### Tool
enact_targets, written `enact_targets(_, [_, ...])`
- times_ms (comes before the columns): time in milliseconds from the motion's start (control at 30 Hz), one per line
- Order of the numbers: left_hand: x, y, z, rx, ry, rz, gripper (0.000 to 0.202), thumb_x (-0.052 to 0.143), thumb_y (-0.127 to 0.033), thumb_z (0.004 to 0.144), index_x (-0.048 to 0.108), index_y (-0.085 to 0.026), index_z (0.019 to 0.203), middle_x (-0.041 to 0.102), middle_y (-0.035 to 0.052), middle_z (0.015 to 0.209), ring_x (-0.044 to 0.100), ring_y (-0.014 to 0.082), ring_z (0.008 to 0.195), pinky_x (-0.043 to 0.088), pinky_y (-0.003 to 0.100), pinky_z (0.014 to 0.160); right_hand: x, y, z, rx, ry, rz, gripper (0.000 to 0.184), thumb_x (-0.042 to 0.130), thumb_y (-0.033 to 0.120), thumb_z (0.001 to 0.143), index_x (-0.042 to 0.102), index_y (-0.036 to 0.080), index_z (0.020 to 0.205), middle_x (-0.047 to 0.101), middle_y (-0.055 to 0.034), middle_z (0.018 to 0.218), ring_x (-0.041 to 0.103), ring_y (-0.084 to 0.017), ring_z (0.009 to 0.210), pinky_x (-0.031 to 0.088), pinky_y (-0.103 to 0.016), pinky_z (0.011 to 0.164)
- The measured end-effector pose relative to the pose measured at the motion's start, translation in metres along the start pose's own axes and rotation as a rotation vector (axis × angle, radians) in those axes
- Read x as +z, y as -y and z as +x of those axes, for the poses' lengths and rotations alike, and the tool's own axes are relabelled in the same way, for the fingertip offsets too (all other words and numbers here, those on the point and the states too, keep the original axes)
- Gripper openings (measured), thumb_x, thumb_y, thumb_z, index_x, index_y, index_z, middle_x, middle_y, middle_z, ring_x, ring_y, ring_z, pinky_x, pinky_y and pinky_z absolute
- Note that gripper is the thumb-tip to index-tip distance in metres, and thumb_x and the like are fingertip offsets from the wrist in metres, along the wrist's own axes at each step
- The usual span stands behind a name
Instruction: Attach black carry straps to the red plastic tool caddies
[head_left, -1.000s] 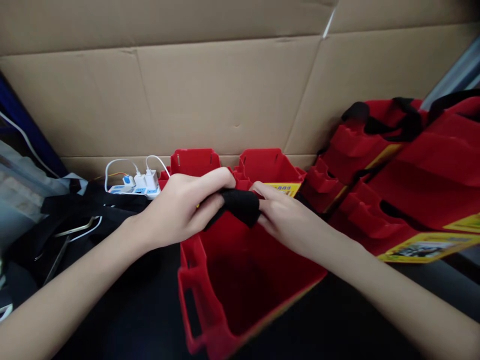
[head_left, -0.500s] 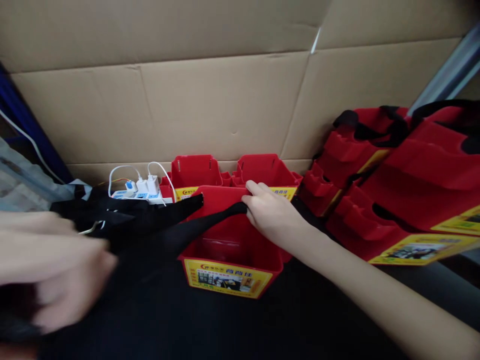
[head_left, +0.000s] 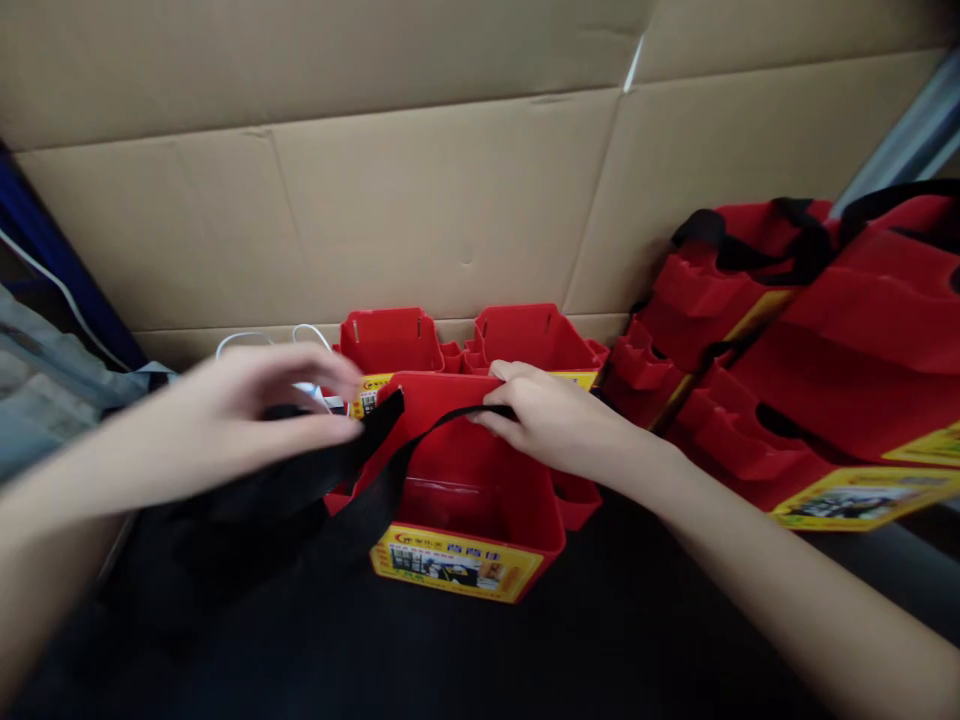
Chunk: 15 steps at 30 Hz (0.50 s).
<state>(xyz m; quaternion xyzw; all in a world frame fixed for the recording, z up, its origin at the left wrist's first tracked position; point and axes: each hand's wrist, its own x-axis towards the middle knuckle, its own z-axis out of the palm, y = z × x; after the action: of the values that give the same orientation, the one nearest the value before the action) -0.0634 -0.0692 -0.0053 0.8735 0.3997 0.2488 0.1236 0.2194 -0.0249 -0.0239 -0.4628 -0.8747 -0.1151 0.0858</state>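
Observation:
A red plastic bin (head_left: 480, 490) with a yellow label stands upright on the dark table. A black strap (head_left: 379, 445) runs across its open top from the far rim down to the left. My right hand (head_left: 551, 415) presses the strap's end against the bin's far rim, fingers closed on it. My left hand (head_left: 240, 410) is blurred by motion and pinches the strap at the bin's left rim.
Two more red bins (head_left: 465, 340) stand behind, against a cardboard wall (head_left: 420, 190). Stacks of red bins with black straps (head_left: 787, 330) lie at the right. A white power strip cable (head_left: 300, 332) shows behind my left hand. Dark cloth (head_left: 187, 540) lies at the left.
The bin was tilted towards me and now stands upright. My left hand swung out to the left with the strap, then came back to the bin's left rim. My right hand stayed at the far rim.

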Motion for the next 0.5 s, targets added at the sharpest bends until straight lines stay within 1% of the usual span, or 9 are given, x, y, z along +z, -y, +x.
enact_targets(67, [0.035, -0.030, 0.046, 0.023, -0.029, 0.015, 0.040, 0.061, -0.028, 0.075, 0.054, -0.021, 0.114, 0.062, 0.0058, 0.110, 0.060, 0.0208, 0.097, 0.050, 0.034, 0.082, -0.002, 0.000, 0.001, 0.003, 0.019, 0.017, 0.028, 0.046, 0.030, 0.086, 0.066, 0.015, 0.072, 0.056, -0.0079, 0.083, 0.056, -0.016, 0.073, 0.046, -0.028, 0.067])
enact_targets(100, [0.049, -0.040, 0.062, 0.079, -0.013, 0.007, 0.035, 0.061, -0.026, 0.075, 0.056, -0.019, 0.109, 0.064, 0.0069, 0.106, 0.060, 0.0212, 0.095, 0.049, 0.035, 0.082, -0.003, -0.001, 0.001, -0.006, 0.031, 0.028, 0.026, 0.047, 0.028, 0.085, 0.065, 0.015, 0.072, 0.056, -0.0075, 0.082, 0.055, -0.016, 0.073, 0.045, -0.027, 0.067])
enact_targets(167, [0.066, -0.047, 0.076, 0.071, 0.048, -0.057, 0.016, 0.054, -0.019, 0.078, 0.062, -0.017, 0.091, 0.067, 0.0040, 0.087, 0.063, 0.0181, 0.082, 0.050, 0.031, 0.073, -0.005, -0.001, 0.001, -0.035, 0.048, 0.047, 0.024, 0.049, 0.027, 0.084, 0.065, 0.015, 0.071, 0.055, -0.0069, 0.082, 0.055, -0.015, 0.074, 0.045, -0.027, 0.067])
enact_targets(200, [0.066, -0.045, 0.076, 0.016, 0.122, -0.126, 0.012, 0.052, -0.019, 0.079, 0.063, -0.017, 0.083, 0.067, 0.0022, 0.076, 0.063, 0.0156, 0.070, 0.050, 0.027, 0.063, -0.006, -0.002, 0.000, -0.049, 0.052, 0.050, 0.024, 0.050, 0.027, 0.084, 0.064, 0.015, 0.070, 0.055, -0.0069, 0.083, 0.055, -0.016, 0.075, 0.045, -0.027, 0.068])
enact_targets(300, [0.045, -0.023, 0.048, -0.264, 0.481, -0.461, 0.013, 0.053, -0.029, 0.079, 0.062, -0.019, 0.076, 0.058, -0.0036, 0.052, 0.049, 0.0083, 0.037, 0.037, 0.018, 0.035, -0.005, -0.005, -0.001, -0.066, 0.050, 0.033, 0.027, 0.048, 0.028, 0.085, 0.063, 0.015, 0.067, 0.056, -0.0074, 0.084, 0.055, -0.016, 0.076, 0.045, -0.027, 0.068])
enact_targets(400, [0.016, -0.006, 0.004, -0.367, 0.739, -0.756, 0.010, 0.060, -0.032, 0.073, 0.066, -0.024, 0.076, 0.054, -0.0056, 0.045, 0.045, 0.0071, 0.032, 0.033, 0.017, 0.031, -0.002, -0.008, -0.001, -0.031, 0.025, -0.010, 0.029, 0.046, 0.028, 0.086, 0.063, 0.014, 0.066, 0.056, -0.0083, 0.086, 0.055, -0.016, 0.074, 0.044, -0.027, 0.063])
enact_targets(433, [0.010, -0.006, -0.009, -0.344, 0.719, -0.745, 0.009, 0.061, -0.032, 0.072, 0.066, -0.025, 0.074, 0.053, -0.0057, 0.043, 0.046, 0.0079, 0.033, 0.034, 0.017, 0.032, 0.000, -0.009, 0.000, -0.032, 0.012, -0.010, 0.030, 0.046, 0.028, 0.086, 0.063, 0.013, 0.066, 0.056, -0.0085, 0.086, 0.055, -0.016, 0.074, 0.044, -0.027, 0.062])
enact_targets(467, [0.008, -0.007, -0.019, -0.335, 0.626, -0.697, 0.008, 0.061, -0.031, 0.071, 0.066, -0.026, 0.075, 0.055, -0.0057, 0.047, 0.049, 0.0085, 0.037, 0.036, 0.017, 0.033, 0.001, -0.009, 0.000, -0.041, 0.000, -0.003, 0.030, 0.046, 0.028, 0.086, 0.063, 0.013, 0.067, 0.056, -0.0086, 0.086, 0.055, -0.015, 0.074, 0.044, -0.027, 0.063])
enact_targets(500, [0.008, -0.011, -0.025, -0.347, 0.440, -0.598, 0.007, 0.061, -0.029, 0.073, 0.065, -0.026, 0.077, 0.058, -0.0054, 0.054, 0.051, 0.0081, 0.042, 0.039, 0.017, 0.036, 0.001, -0.009, 0.001, -0.057, -0.007, 0.008, 0.031, 0.046, 0.029, 0.086, 0.064, 0.013, 0.067, 0.056, -0.0085, 0.086, 0.055, -0.015, 0.073, 0.045, -0.026, 0.063])
